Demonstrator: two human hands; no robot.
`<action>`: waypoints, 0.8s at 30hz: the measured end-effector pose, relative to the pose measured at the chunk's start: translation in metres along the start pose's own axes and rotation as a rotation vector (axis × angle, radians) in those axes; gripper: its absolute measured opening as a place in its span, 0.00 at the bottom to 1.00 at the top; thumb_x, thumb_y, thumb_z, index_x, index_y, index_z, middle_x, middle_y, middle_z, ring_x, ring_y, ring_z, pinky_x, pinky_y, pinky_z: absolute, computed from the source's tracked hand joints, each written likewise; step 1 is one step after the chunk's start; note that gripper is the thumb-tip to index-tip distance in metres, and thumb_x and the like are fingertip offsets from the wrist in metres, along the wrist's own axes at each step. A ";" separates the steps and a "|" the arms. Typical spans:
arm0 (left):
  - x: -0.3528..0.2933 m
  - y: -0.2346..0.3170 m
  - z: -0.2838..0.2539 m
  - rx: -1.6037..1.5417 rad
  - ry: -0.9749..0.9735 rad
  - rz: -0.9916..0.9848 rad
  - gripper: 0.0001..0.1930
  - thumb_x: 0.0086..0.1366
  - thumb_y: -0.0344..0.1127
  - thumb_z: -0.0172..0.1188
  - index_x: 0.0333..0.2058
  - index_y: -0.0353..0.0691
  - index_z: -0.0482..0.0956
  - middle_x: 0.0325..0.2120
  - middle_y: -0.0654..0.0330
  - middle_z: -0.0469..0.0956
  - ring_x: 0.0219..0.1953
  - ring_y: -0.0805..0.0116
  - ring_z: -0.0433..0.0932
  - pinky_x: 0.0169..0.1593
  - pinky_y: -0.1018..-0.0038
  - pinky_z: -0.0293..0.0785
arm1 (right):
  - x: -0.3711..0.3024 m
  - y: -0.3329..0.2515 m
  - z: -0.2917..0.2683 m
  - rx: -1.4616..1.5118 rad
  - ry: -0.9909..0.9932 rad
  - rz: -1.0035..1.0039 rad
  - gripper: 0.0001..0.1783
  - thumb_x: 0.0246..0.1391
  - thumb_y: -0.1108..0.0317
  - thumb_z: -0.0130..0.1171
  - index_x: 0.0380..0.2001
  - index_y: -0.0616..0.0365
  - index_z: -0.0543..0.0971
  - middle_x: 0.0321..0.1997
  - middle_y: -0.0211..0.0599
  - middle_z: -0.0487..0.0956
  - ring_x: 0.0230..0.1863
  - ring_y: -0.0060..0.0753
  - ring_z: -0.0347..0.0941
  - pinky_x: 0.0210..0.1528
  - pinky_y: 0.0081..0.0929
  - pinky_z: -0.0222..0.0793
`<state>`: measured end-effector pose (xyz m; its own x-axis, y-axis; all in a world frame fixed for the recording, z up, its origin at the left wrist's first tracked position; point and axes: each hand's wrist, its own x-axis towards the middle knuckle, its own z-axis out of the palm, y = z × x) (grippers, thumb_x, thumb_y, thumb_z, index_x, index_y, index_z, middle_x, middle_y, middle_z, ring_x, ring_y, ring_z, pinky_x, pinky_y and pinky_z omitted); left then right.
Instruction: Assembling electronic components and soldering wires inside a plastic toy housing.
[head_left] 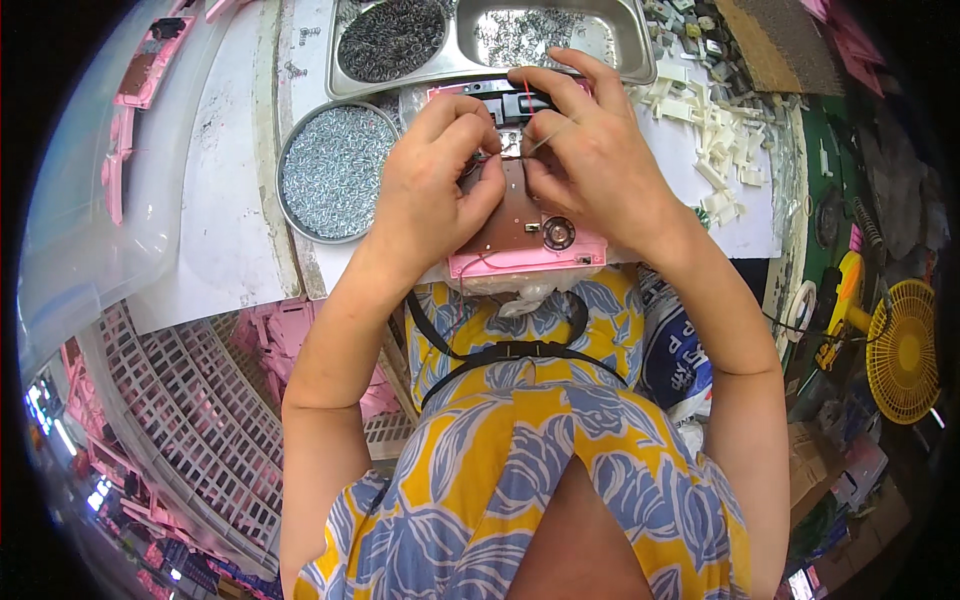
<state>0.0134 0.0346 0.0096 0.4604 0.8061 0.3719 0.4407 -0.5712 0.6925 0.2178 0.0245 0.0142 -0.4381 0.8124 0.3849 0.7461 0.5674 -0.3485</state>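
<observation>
A pink plastic housing (500, 262) lies at the table's front edge. Inside it sits a brown circuit board (498, 235) with a small round black part (559, 233) near its lower right corner. A black plastic piece (515, 104) spans the far end of the housing. My left hand (438, 180) is closed in a pinch over the board's left side; what its fingertips hold is hidden. From the right, my right hand (605, 150) pinches a thin pale wire (545, 137) with thumb and forefinger, its other fingers raised. Thin red wires trail along the board's left side.
A round tin of small silvery pins (338, 170) stands left of the hands. Behind them is a metal tray (555, 80) with dark springs and small metal parts. White plastic pieces (720, 140) are heaped at the right. A yellow fan (902, 350) stands farther right.
</observation>
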 end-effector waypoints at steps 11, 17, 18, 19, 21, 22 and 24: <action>-0.012 0.004 0.003 0.000 0.141 0.121 0.07 0.53 0.26 0.71 0.31 0.35 0.84 0.39 0.53 0.74 0.39 0.58 0.77 0.42 0.68 0.75 | -0.015 -0.003 -0.030 0.143 0.117 0.030 0.07 0.45 0.69 0.67 0.29 0.54 0.80 0.43 0.35 0.81 0.47 0.46 0.71 0.52 0.40 0.68; -0.020 0.029 0.005 0.250 0.402 0.150 0.22 0.56 0.23 0.66 0.50 0.37 0.74 0.43 0.49 0.76 0.40 0.52 0.76 0.44 0.64 0.74 | -0.037 -0.021 -0.031 0.523 0.067 0.046 0.10 0.42 0.77 0.68 0.32 0.56 0.81 0.27 0.36 0.79 0.28 0.40 0.75 0.31 0.32 0.72; -0.017 0.041 0.004 0.078 0.265 0.162 0.20 0.57 0.23 0.65 0.50 0.36 0.75 0.44 0.48 0.76 0.41 0.51 0.77 0.43 0.64 0.75 | -0.036 -0.019 -0.030 0.543 0.063 -0.008 0.12 0.41 0.78 0.69 0.32 0.58 0.81 0.28 0.36 0.79 0.31 0.40 0.77 0.33 0.33 0.74; -0.013 0.049 0.003 -0.093 0.124 0.175 0.19 0.58 0.23 0.63 0.50 0.36 0.75 0.45 0.47 0.77 0.41 0.50 0.78 0.42 0.64 0.75 | -0.036 -0.016 -0.032 0.505 0.070 -0.037 0.12 0.41 0.78 0.69 0.32 0.58 0.81 0.28 0.36 0.79 0.31 0.40 0.77 0.33 0.33 0.74; -0.011 0.046 0.002 -0.267 -0.156 -0.031 0.12 0.64 0.22 0.60 0.47 0.32 0.77 0.41 0.51 0.79 0.39 0.62 0.80 0.44 0.71 0.76 | -0.037 -0.010 -0.035 0.426 0.086 -0.091 0.12 0.41 0.78 0.69 0.32 0.58 0.81 0.29 0.36 0.79 0.32 0.41 0.77 0.34 0.33 0.75; -0.007 0.038 0.003 -0.313 -0.210 -0.071 0.10 0.65 0.22 0.59 0.45 0.32 0.78 0.38 0.52 0.80 0.37 0.64 0.80 0.42 0.72 0.77 | -0.039 -0.006 -0.036 0.406 0.095 -0.099 0.12 0.40 0.78 0.69 0.32 0.58 0.81 0.29 0.36 0.80 0.33 0.41 0.78 0.35 0.33 0.75; 0.002 0.035 0.003 -0.365 -0.268 -0.133 0.04 0.66 0.24 0.60 0.39 0.32 0.80 0.31 0.57 0.80 0.32 0.72 0.80 0.39 0.75 0.76 | -0.046 0.001 -0.038 0.361 0.118 -0.109 0.11 0.40 0.78 0.69 0.31 0.58 0.81 0.30 0.36 0.80 0.34 0.41 0.78 0.36 0.32 0.76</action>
<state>0.0318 0.0159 0.0323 0.6226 0.7724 0.1258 0.2313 -0.3352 0.9133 0.2577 -0.0176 0.0292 -0.4285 0.7359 0.5242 0.4648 0.6771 -0.5706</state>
